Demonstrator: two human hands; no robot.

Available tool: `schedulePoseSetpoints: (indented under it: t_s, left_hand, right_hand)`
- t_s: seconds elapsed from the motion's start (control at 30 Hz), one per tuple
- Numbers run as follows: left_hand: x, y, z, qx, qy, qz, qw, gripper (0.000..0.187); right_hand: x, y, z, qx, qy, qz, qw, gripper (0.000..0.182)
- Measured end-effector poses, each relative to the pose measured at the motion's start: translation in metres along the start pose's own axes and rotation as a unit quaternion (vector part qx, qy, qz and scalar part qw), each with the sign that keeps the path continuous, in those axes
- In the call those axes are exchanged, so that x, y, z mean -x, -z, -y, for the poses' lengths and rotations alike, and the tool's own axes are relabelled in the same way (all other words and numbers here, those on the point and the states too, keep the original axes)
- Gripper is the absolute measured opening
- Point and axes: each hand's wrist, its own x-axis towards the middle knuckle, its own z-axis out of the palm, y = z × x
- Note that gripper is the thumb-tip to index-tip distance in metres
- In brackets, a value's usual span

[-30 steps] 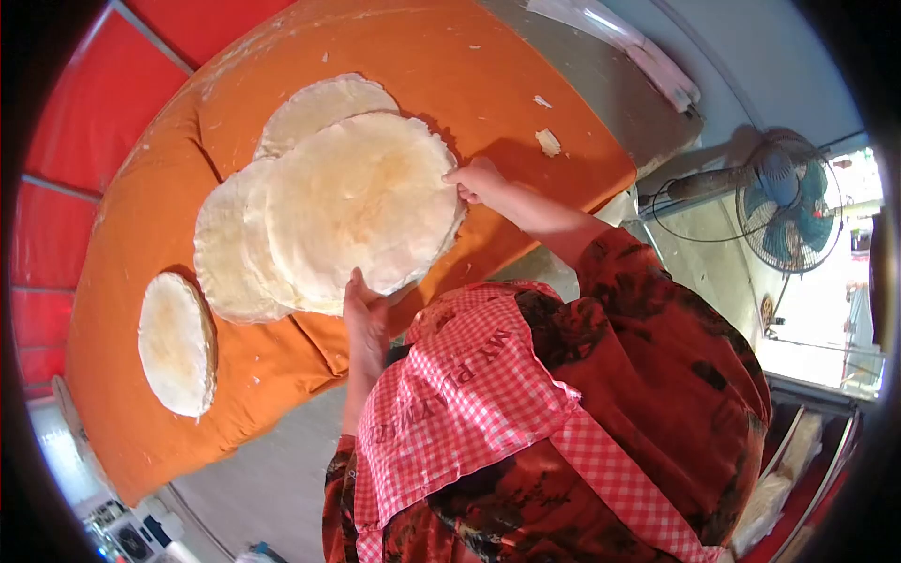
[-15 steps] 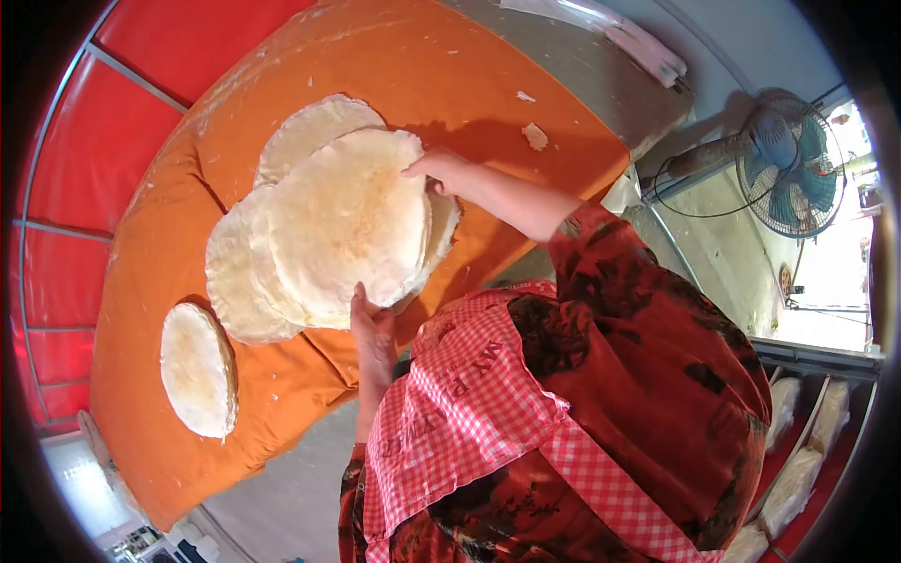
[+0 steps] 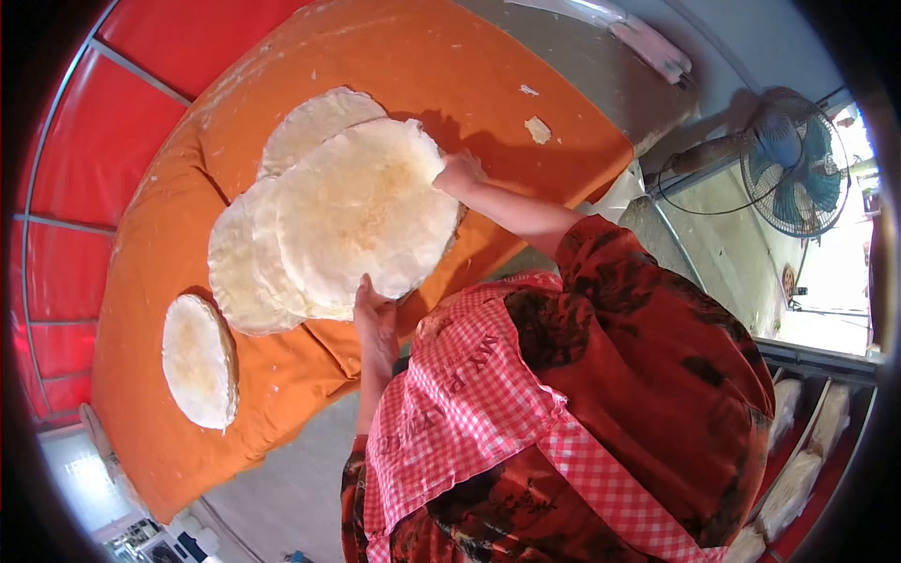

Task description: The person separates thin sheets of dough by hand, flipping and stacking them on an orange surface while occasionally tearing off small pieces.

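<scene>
A large round flatbread [image 3: 366,211] with a lightly browned middle lies on top of a fanned-out pile of similar flatbreads [image 3: 235,267]. My left hand [image 3: 375,319] pinches its near rim, thumb on the upper face and fingers mostly hidden below. At the right rim, my right hand [image 3: 457,175] is closed on the same bread; its fingertips are partly hidden. Another pale flatbread [image 3: 324,122] sticks out at the far side of the pile. Off to the left sits a separate small stack of flatbreads [image 3: 199,361].
An orange cloth [image 3: 450,75] covers the table under the breads. Torn bread scraps [image 3: 538,129] lie near its right end. A standing fan [image 3: 793,164] is at the right, and bagged goods [image 3: 793,488] fill a rack at lower right. Red panels [image 3: 61,272] border the left.
The top flatbread has shifted slightly up and to the right over the pile, with both hands on it. My right hand has moved a little right along with its edge.
</scene>
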Motion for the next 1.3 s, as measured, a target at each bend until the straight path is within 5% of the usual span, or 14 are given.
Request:
schedulePoseSetpoints:
  t_s: [0.07, 0.33, 0.43, 0.53, 0.7, 0.77, 0.8, 0.97, 1.3]
  left_hand:
    - [-0.002, 0.001, 0.001, 0.004, 0.003, -0.012, 1.0, 0.023]
    - [0.003, -0.006, 0.0, 0.002, 0.005, 0.0, 1.0, 0.033]
    - [0.009, -0.012, -0.001, 0.0, -0.003, 0.001, 1.0, 0.033]
    - [0.014, -0.019, -0.002, -0.003, -0.009, 0.009, 1.0, 0.034]
    - [0.01, -0.011, 0.002, 0.034, -0.021, 0.009, 0.999, 0.04]
    - [0.011, -0.013, 0.003, 0.041, -0.027, -0.003, 0.999, 0.039]
    - [0.013, -0.014, 0.004, 0.046, -0.03, -0.011, 0.998, 0.038]
    - [0.012, -0.012, 0.005, 0.0, -0.032, -0.001, 0.999, 0.038]
    - [0.012, -0.011, 0.004, -0.006, -0.012, 0.017, 1.0, 0.038]
  right_hand:
    - [0.003, 0.007, 0.003, 0.039, 0.005, -0.04, 0.998, 0.036]
    - [-0.007, 0.039, 0.018, -0.136, 0.046, 0.196, 0.97, 0.044]
    - [-0.003, 0.033, 0.02, -0.249, 0.025, 0.109, 0.962, 0.044]
    - [-0.014, 0.035, 0.03, -0.315, -0.102, 0.105, 0.938, 0.049]
    - [-0.015, 0.062, 0.081, -0.382, 0.161, 0.11, 0.903, 0.063]
    - [0.0, 0.091, 0.102, -0.442, 0.199, 0.139, 0.864, 0.068]
    - [-0.012, 0.069, 0.09, -0.529, 0.251, 0.143, 0.798, 0.073]
    - [-0.046, -0.006, -0.005, -0.31, 0.013, 0.216, 0.926, 0.058]
    - [-0.034, 0.027, 0.021, -0.142, 0.053, 0.187, 0.971, 0.051]
